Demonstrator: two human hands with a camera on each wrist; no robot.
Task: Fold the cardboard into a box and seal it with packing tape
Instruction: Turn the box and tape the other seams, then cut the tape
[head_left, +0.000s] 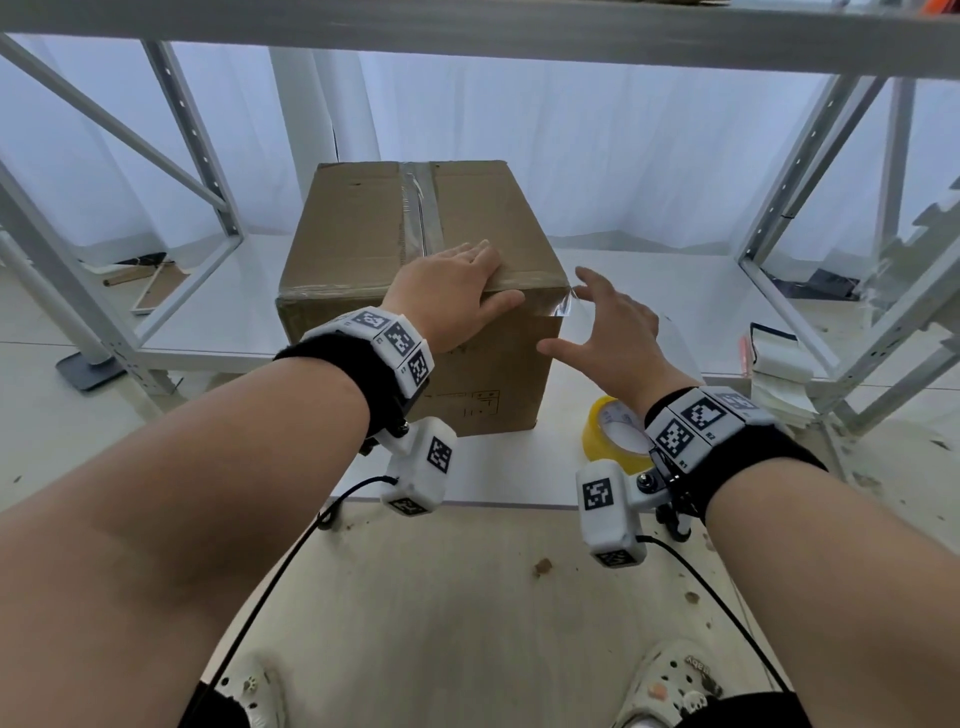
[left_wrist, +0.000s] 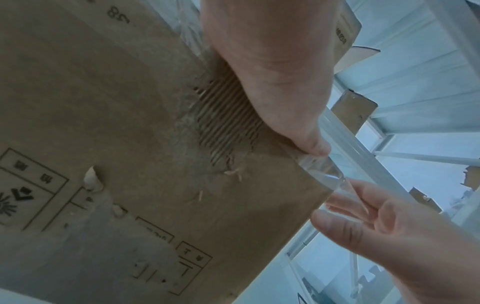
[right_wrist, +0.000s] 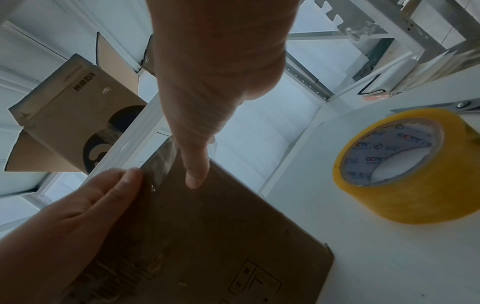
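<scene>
A: Head view? 
B: Box (head_left: 415, 291) upright on white shelf (head_left: 675, 291); top tape seam (head_left: 423, 208) runs away from viewer. Left hand (head_left: 457, 296) flat over near top edge.

A: Left wrist? 
B: Thumb pressing clear tape end (left_wrist: 322, 170) at the corner.

A: Right wrist? 
B: Right hand (right_wrist: 215, 82) fingers spread, touching tape; yellow roll (right_wrist: 405, 164) beside box.

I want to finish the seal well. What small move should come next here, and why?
Probably the right hand should press the loose tape end down around the box corner: it still sticks out unstuck, while the left hand steadies the top edge.

Black wristbands (head_left: 358, 364) carry white marker-printed camera blocks (head_left: 426, 462) with black cables (head_left: 291, 561); pale clogs (head_left: 670, 686) on the feet.
</scene>
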